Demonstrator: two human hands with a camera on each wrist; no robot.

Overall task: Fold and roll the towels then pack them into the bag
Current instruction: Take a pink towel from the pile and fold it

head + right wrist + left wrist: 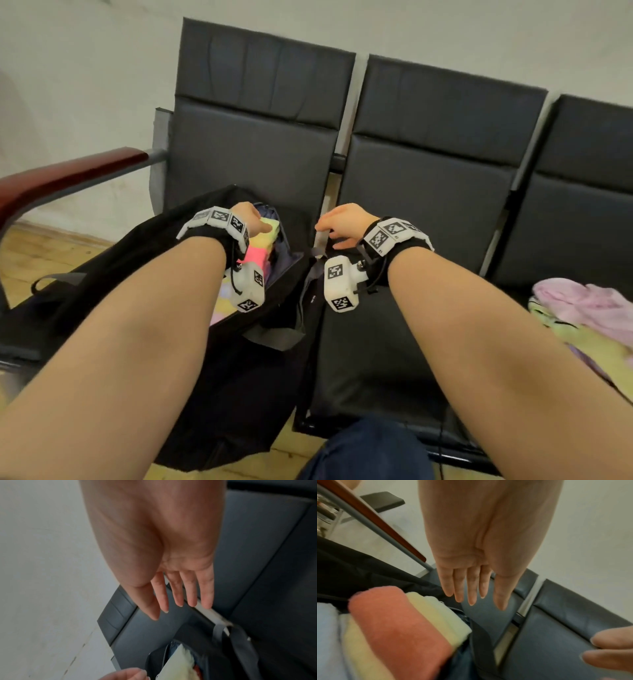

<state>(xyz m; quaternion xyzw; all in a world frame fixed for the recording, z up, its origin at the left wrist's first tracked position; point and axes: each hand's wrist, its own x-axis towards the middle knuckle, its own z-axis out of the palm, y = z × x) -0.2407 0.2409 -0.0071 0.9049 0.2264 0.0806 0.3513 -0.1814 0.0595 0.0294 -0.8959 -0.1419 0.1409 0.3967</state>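
So the black bag (144, 246) is sitting open on the left seat of the waiting-room bench (421, 192), and there are already rolled towels packed side by side in it: a coral-pink one (399, 626), a pale yellow one (440, 618) next to it, and something light blue at the edge. Left hand (247, 216) is over the bag mouth with fingers straight and loose, holding nothing. Right hand (342, 224) is just past the bag's rim, near its grey strap (240, 639), fingers also relaxed and empty in the wrist view. The leftover towels, a pink one (589, 305) on a yellow-green one (603, 353), are in a loose heap on the far right seat. My guess is these are light, floppy terry, nothing fragile, but they'll sag and unroll if grabbed by one corner. I'd pinch two corners to fold, then wrap the whole hand around the middle of the roll to carry it over.
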